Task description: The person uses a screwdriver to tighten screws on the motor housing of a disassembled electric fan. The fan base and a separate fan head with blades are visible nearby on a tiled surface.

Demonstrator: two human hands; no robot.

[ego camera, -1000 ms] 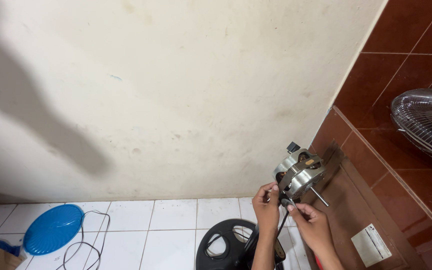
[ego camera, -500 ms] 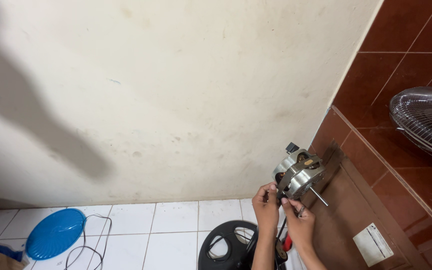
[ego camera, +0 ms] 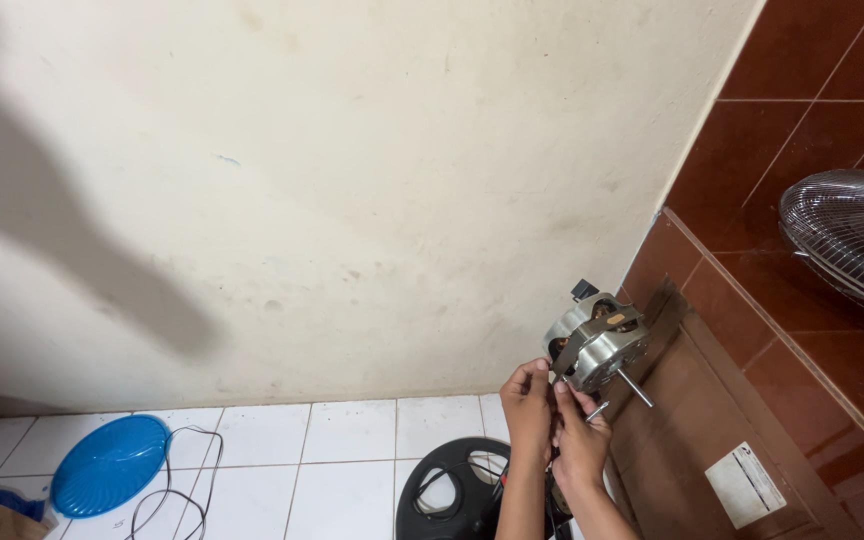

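The motor, a bare metal fan motor with copper windings showing and a shaft sticking out toward the lower right, was held up in front of the cream wall, near the corner where the brown tiled wall begins. The left hand was closed on the motor's lower left edge, fingers curled round the housing. The right hand was tucked just below and against the left, its fingertips pinched at the underside of the motor beside a small metal pin or screw; whether that pin was actually gripped could not be told. Compared with the view one second earlier, the right hand was seen to have been drawn in from the lower right toward the motor's base, so that both hands were bunched together; the motor itself was held in nearly the same spot and tilt. From this it was judged that work on the fastening at the motor's underside was in hand, with the left hand acting as the steady support. Below the hands a black round base with wires lay on the white tiled floor. A blue lid and a looped cable lay to the left, well apart. A fan grille stood at the right edge.
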